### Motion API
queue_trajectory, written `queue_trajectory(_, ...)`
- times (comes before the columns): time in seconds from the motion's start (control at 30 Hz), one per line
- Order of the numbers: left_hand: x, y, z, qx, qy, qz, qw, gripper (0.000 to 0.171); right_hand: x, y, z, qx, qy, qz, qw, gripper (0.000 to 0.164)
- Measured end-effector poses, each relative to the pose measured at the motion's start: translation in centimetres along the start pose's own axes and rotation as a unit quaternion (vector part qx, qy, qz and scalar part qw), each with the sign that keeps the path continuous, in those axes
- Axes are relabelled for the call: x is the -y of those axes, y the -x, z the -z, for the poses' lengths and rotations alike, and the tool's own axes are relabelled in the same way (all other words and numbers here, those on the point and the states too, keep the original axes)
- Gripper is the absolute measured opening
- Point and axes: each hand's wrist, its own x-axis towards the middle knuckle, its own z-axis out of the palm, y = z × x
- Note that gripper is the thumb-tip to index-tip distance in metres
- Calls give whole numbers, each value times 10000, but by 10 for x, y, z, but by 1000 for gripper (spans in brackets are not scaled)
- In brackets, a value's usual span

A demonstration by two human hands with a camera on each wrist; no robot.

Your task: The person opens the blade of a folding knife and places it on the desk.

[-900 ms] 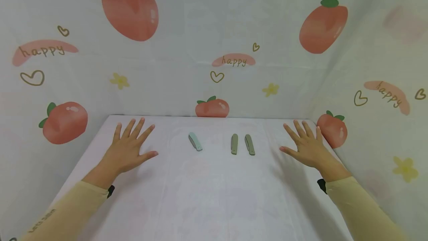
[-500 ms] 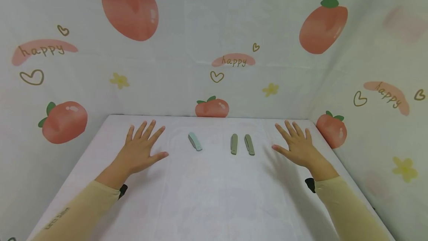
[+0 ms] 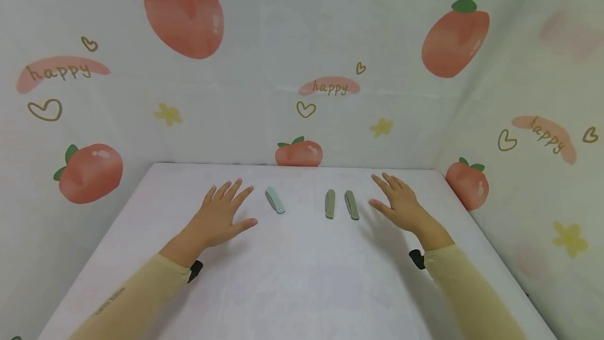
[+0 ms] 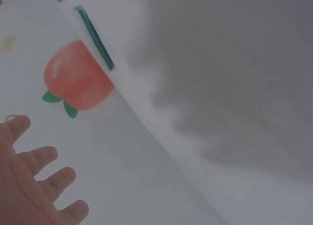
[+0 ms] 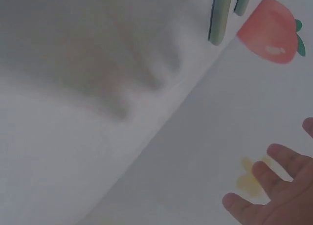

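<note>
Three folded pocket knives lie apart on the white table. The mint-green folding knife is left of centre, slanting. Right of the middle lie two olive-green ones, a left olive knife and a right olive knife. My left hand hovers just left of the mint knife, fingers spread, holding nothing. To the right of the olive knives my right hand is held over the table, also spread and without anything in it. In the right wrist view, an olive knife appears near the top edge.
A white cloth wall with printed fruit and flowers rises behind the table's far edge and along both sides. Each wrist wears a black strap, seen at the left strap and right strap. Hand shadows fall on the tabletop.
Both hands have moved inward over the table, the left toward the mint knife and the right toward the olive knives. The knives have stayed where they were.
</note>
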Motion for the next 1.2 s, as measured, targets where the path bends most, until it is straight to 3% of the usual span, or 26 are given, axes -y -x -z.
queue_trajectory(0.53, -24, -28, -24, 28, 314, -505, 9982, 78, 5, -31, -17, 100, -799, -1, 9968, 60)
queue_trajectory(0.93, -52, -52, -38, 340, 604, -577, 9959, 73, -6, -51, -37, 470, -902, -288, 9944, 55)
queue_trajectory(1.2, -65, -59, -44, 352, 687, -617, 9951, 71, -2, -62, -47, 778, -867, -318, 9927, 49)
